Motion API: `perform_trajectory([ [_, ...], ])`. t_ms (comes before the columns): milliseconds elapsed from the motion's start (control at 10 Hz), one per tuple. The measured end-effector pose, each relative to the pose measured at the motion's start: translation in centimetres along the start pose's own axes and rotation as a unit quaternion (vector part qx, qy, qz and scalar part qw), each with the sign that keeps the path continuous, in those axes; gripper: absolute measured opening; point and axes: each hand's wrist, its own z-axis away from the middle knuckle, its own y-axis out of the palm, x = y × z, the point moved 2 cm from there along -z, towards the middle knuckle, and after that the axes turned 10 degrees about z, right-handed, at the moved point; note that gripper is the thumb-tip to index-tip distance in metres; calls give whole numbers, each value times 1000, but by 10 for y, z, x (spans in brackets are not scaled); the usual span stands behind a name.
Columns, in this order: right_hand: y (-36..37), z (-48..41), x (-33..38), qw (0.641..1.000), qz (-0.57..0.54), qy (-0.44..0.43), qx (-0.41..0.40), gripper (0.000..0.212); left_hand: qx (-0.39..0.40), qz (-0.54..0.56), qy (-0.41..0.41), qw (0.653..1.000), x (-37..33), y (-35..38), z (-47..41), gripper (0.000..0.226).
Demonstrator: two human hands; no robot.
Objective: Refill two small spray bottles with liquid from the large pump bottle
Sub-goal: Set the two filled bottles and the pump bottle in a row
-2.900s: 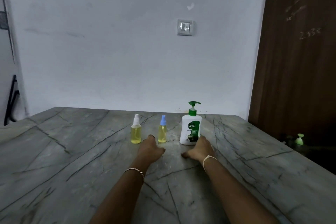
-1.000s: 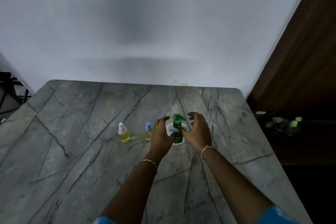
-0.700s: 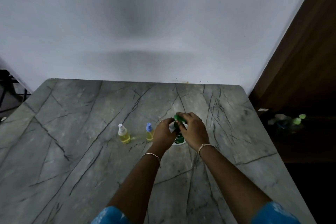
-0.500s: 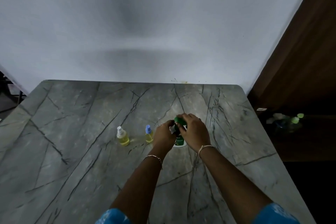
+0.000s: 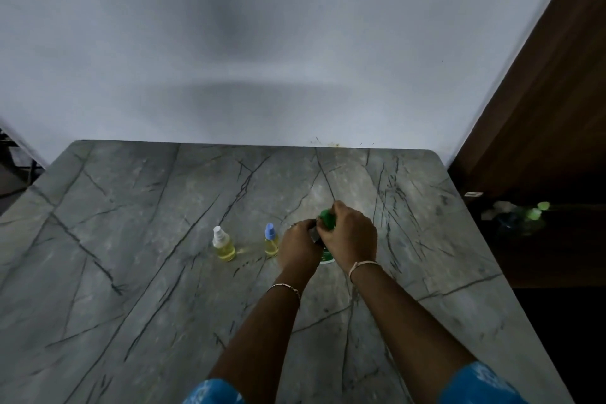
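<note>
Right hand (image 5: pixel 352 233) now curls over the green pump head (image 5: pixel 326 218) it was only nearing a second ago, left hand (image 5: pixel 300 244) gripping the pump bottle (image 5: pixel 327 260) on the surface (image 5: pixel 164 272), so unscrewing seems begun.

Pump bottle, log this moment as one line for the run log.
pump bottle: upright on table | left hand: holds its body | right hand: grips its green top | white-cap sprayer, blue-cap sprayer: capped, upright

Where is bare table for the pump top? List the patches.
Free: table left of the white-capped bottle, behind the bottles to the wall, and right of the right hand. Crowded: from blue-capped bottle to pump bottle, left hand between.
</note>
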Motion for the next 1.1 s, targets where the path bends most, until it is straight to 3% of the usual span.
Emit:
perform_trajectory([
  [300, 1, 0, 5, 998, -22, 57, -5, 28, 4, -8, -5, 1000, -1, 0, -1, 26],
  [700, -3, 1, 3, 1000, -4, 31, -6, 28, 67, -22, -7, 997, 4, -1, -11, 24],
  [900, -10, 2, 4, 999, 24, 24, 5, 39, 74, -51, -9, 996, 3, -3, -13, 21],
  [1100, -17, 14, -2, 999, 28, 21, -18, 48, 54, -33, 1, 998, 11, -6, -6, 46],
])
